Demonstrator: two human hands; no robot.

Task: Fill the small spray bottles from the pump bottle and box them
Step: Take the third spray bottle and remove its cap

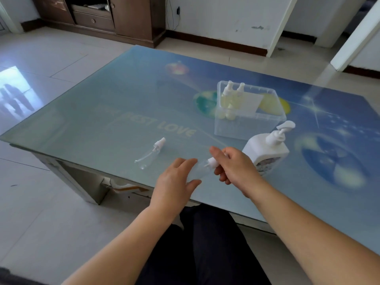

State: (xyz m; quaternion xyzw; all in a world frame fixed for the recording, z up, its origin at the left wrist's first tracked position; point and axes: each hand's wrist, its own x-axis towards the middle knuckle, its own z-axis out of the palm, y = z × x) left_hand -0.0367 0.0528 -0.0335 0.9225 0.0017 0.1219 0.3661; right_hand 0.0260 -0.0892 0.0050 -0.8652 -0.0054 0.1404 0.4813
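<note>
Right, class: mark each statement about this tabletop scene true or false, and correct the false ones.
1. The clear plastic storage box holds filled, yellowish small spray bottles. True.
2. The white pump bottle lies on its side. False: it stands upright.
3. The right hand pinches the white spray cap of a clear empty bottle. True.
4. Another clear empty spray bottle stands upright inside the box. False: it lies on the glass table.
5. The left hand grips the pump bottle. False: it touches the clear bottle.

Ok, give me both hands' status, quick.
Left hand: open, fingers against the small clear empty spray bottle.
Right hand: gripping that bottle's white spray cap.
</note>
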